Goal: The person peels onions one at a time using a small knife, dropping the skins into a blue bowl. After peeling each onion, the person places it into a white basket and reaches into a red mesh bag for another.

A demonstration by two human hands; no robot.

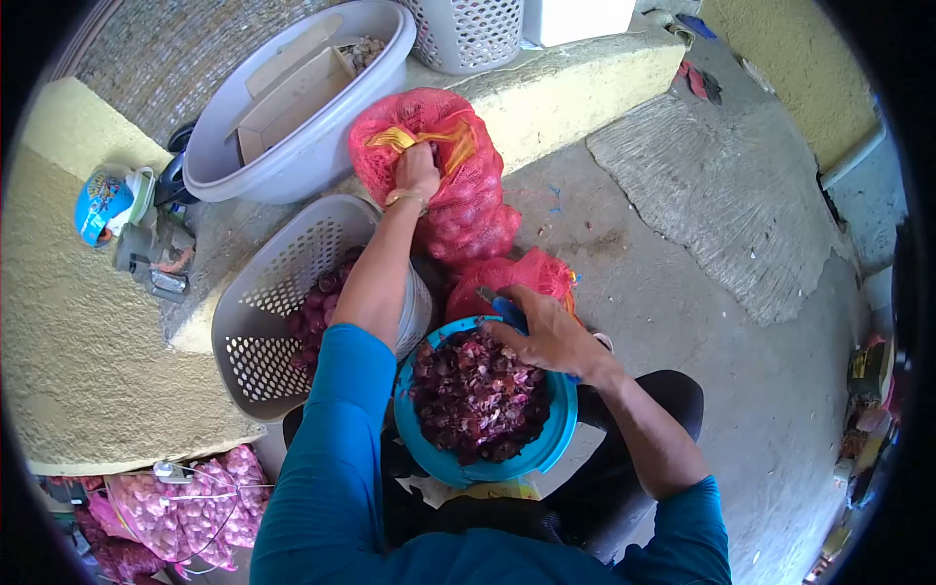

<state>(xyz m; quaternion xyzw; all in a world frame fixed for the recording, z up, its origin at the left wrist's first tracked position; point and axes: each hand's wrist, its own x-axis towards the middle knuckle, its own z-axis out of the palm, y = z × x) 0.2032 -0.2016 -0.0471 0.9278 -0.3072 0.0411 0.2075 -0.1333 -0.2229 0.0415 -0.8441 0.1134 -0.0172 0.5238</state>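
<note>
My left hand (417,172) reaches into the mouth of a red mesh sack (466,216) filled with red onions. Its fingers are hidden inside, past the yellow band at the sack's opening. My right hand (548,336) is closed around a blue-handled knife (508,312), whose short grey blade points up and left. That hand is over the right rim of a blue tub (564,414), which is between my legs. Dark red onion skins (478,395) fill the tub. Left of it, a grey perforated basket (255,310) holds red onions (317,310), partly covered by my left arm.
A second red mesh sack (526,276) lies behind the tub. On the ledge (575,93) stand a large pale oval tub (219,161) and another perforated basket (468,39). Sacks of pinkish bulbs (200,502) are at lower left. Concrete floor (770,429) extends to the right.
</note>
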